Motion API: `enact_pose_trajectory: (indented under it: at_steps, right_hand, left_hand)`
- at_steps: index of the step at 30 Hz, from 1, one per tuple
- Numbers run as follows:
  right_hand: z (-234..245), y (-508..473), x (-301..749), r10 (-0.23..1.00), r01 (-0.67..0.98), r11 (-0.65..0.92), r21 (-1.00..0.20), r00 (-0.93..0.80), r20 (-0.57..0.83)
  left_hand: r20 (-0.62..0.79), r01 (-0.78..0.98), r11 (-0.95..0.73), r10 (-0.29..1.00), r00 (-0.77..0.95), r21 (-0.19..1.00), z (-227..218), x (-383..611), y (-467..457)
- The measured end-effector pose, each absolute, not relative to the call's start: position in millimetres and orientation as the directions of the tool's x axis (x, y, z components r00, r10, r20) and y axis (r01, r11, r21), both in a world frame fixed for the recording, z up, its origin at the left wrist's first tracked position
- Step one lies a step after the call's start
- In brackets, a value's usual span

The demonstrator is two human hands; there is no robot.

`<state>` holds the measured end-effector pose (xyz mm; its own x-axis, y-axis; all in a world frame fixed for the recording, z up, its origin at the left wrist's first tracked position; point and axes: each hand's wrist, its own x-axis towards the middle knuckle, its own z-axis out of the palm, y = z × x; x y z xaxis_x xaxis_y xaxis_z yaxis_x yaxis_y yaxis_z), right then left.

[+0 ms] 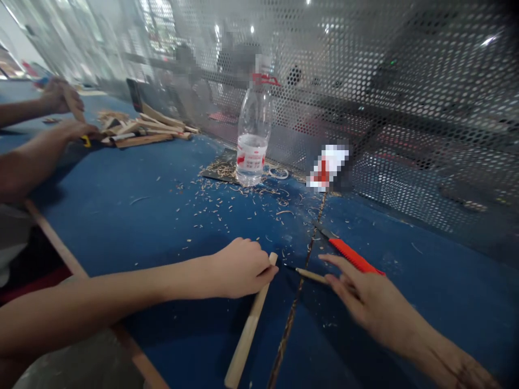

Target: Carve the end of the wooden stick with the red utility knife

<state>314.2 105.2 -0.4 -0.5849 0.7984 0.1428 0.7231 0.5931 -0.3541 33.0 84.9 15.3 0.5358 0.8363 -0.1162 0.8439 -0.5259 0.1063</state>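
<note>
While our left hand (239,268) curls shut around the upper end of a long, pale wooden stick (247,329) lying slantwise on the blue work table (101,178), our right hand (375,302) hovers open, its fingers spread and pinching nothing, just beside a short, dark-tipped wooden stick (311,275) and a slim orange-red utility knife (354,256) with its bare blade exposed. That blade is our main risk: reaching carelessly across it could nick our spread fingers. Loose pale wood shavings (239,197) around a clear plastic bottle (251,156) could let things slip, and a careless bump could tip the bottle. A co-worker's hand (73,131) works farther along, near a pile of wooden strips (138,128).
</note>
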Motion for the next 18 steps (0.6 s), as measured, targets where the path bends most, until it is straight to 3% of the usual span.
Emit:
enact_pose_trajectory:
  at_steps: [3, 5, 9, 12, 15, 18]
  right_hand:
    - [-15.8, 84.2, 307.2, 0.743, 0.727, 0.670, -0.153, -0.653, 0.151]
    - [-22.0, 74.4, 303.1, 0.714, 0.706, 0.699, -0.114, -0.681, 0.163]
    - [-26.2, 68.1, 300.9, 0.732, 0.691, 0.680, -0.247, -0.619, 0.285]
    - [-25.2, 69.0, 300.4, 0.775, 0.710, 0.632, -0.311, -0.567, 0.280]
    - [-20.5, 68.7, 298.6, 0.807, 0.739, 0.589, -0.328, -0.561, 0.184]
    - [-12.8, 63.4, 296.9, 0.798, 0.726, 0.603, -0.332, -0.546, 0.254]
  left_hand:
    - [-0.117, 0.848, -0.518, 0.841, 0.529, 0.114, 18.0, 33.6, 73.8]
    - [-0.061, 0.780, -0.606, 0.782, 0.620, 0.156, 20.8, 22.9, 69.1]
    - [0.071, 0.458, -0.821, 0.508, 0.858, 0.340, 22.5, -13.7, 67.8]
    - [0.123, 0.395, -0.821, 0.479, 0.869, 0.412, 15.6, -29.3, 67.3]
    - [0.182, 0.365, -0.888, 0.423, 0.888, 0.281, 3.6, -18.5, 60.3]
    - [0.275, 0.351, -0.935, 0.350, 0.895, 0.047, -6.2, 12.0, 46.9]
